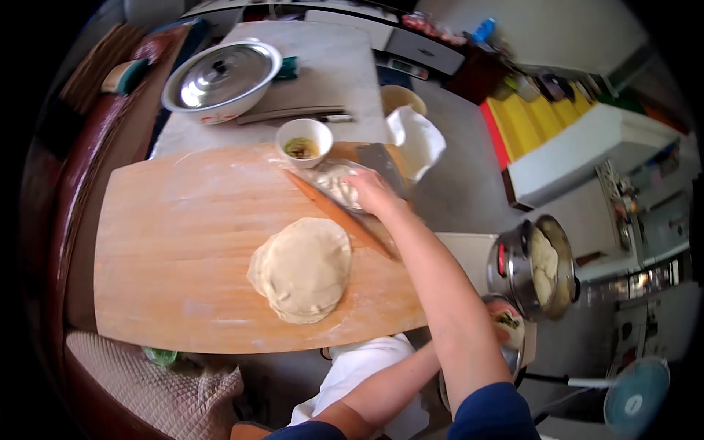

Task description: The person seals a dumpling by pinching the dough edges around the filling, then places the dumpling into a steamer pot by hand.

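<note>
My right hand (369, 189) reaches to the far right of the wooden board (169, 242), its fingers drawn together in the white flour (334, 176). Beside it an orange-brown rolling pin (337, 214) lies slantwise. Nearer to me, a stack of thin round dough wrappers (304, 268) rests on the board. My left arm crosses beneath the right one. Only a little of my left hand (501, 334) shows, beside a pale dough wrapper (515, 336) with green filling at a metal bowl; its fingers are mostly hidden.
Behind the flour stand a small white bowl (305, 136) and a flat metal scraper (381, 165). A large lidded basin (220, 77) and a knife (334, 118) are on the far table. At right stands a steel pot (515, 268) with dough pieces.
</note>
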The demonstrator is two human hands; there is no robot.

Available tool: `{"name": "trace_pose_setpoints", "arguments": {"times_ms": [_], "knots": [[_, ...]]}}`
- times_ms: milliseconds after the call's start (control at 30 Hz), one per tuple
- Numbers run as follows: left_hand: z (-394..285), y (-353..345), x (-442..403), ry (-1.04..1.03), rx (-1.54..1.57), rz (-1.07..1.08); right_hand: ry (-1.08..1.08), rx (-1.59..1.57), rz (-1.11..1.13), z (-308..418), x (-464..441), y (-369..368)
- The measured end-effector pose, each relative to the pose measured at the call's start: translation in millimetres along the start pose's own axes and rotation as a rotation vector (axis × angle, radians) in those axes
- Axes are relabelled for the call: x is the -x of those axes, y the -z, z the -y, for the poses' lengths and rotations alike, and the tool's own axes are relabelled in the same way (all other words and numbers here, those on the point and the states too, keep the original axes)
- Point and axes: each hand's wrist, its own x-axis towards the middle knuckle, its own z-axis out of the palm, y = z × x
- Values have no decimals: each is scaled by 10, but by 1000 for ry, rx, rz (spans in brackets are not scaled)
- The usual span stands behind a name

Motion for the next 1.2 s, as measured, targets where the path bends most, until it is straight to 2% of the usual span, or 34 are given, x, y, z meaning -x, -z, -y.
{"name": "trace_pose_setpoints", "arguments": {"times_ms": [67,133,200,300,367,500,567,667,767,867,967,1200], "knots": [[53,25,-2,8,-16,2,-176,-179,-147,-86,-37,86],[51,57,-14,23,-29,1,-425,-378,-25,111,122,668],[-14,72,-23,47,-44,11,-419,-577,-151,86,487,1064],[-196,4,6,104,-43,56,-306,-1151,-271,135,1349,1658],[-328,-88,47,140,-50,99,-368,-1194,-352,245,2053,2042],[-403,-255,60,167,-31,154,-534,-1051,-729,394,3544,2340],[-396,-325,71,161,-39,155,-759,-891,-831,425,4148,2224],[-299,-337,62,159,-87,181,-784,-732,-880,454,4815,1811],[-250,-385,79,161,-140,209,-749,-813,-1016,584,5032,1621],[-184,-400,97,180,-211,240,-731,-973,-984,729,5019,1592],[-181,-506,129,235,-278,216,-737,-903,-951,712,5045,1524],[-92,-487,72,197,-358,263,-746,-605,-934,687,5099,1467]]}}
